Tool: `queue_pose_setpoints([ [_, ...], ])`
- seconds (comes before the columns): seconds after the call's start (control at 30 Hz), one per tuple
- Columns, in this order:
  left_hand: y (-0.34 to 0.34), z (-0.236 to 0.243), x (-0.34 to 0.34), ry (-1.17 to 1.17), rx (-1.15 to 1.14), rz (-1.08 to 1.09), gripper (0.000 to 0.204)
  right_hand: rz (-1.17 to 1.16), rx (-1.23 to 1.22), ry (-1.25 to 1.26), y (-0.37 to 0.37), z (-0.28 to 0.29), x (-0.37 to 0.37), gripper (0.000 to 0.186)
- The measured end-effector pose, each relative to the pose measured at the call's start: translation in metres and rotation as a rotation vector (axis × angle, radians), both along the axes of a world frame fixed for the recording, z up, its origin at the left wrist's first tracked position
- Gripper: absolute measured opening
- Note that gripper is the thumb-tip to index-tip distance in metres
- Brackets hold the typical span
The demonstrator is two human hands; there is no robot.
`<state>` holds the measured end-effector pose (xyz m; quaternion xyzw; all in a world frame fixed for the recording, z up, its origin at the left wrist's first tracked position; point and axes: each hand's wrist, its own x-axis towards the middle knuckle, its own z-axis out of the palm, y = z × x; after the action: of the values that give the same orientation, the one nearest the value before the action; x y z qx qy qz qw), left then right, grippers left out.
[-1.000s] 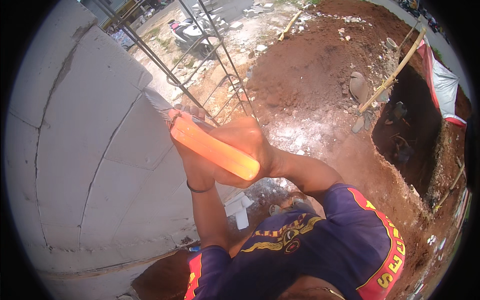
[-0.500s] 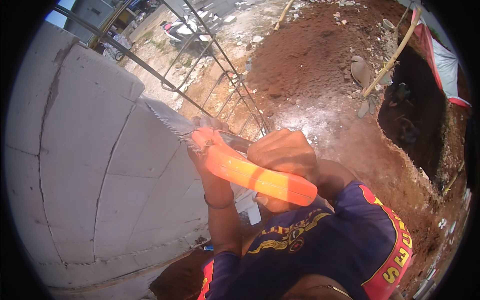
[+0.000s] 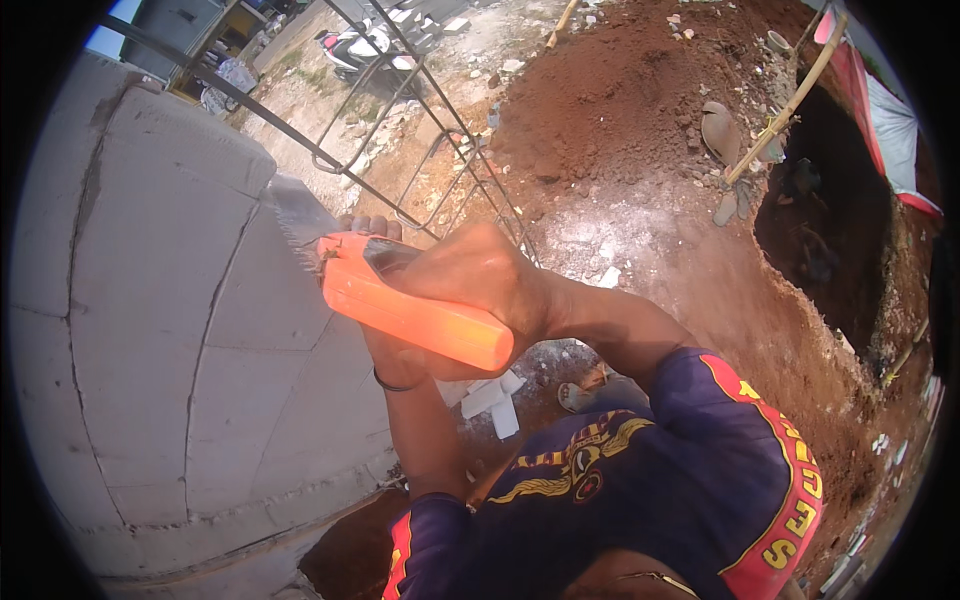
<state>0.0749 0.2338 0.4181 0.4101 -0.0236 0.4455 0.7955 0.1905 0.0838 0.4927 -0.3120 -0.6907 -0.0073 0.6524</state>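
The right hand (image 3: 470, 275) was wrapped around the orange handle (image 3: 415, 315) of a hand saw, fingers closed tight on it so that the handle ran out from under the palm toward the lower right, its blunt end poking past the heel of the hand. The saw blade (image 3: 298, 218), grey and toothed along its lower edge, stuck out from the upper left of the handle and lay against the top corner of a wall of grey blocks (image 3: 170, 330). So the saw sat partly under and to the left of the right hand, with the blade well clear of the knuckles.

The left hand (image 3: 385, 345) was mostly hidden behind the handle. A few fingertips (image 3: 365, 226) showed above the handle close to the blade, and the wrist with a thin dark band showed below. Whether it gripped the saw or merely rested against the wall, I could not tell.

Behind the hands stood a cage of steel bars (image 3: 420, 150), rising beside the wall. Red earth (image 3: 640, 110) covered the ground to the right, with a dark pit (image 3: 825, 230) dug into it. White block scraps (image 3: 490, 400) lay on the ground below the hands.
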Motion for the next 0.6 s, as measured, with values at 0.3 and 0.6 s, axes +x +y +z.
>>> queue_pose_setpoints([
  [0.3, -0.012, 0.011, 0.006, 0.247, 0.245, 0.189, 0.035, 0.078, 0.121, 0.047, -0.010, -0.004, 0.006, 0.025],
  [0.6, -0.006, 0.021, 0.005, 0.180, -0.110, 0.030, 0.024, 0.099, 0.214, 0.102, -0.007, -0.009, 0.010, 0.018],
])
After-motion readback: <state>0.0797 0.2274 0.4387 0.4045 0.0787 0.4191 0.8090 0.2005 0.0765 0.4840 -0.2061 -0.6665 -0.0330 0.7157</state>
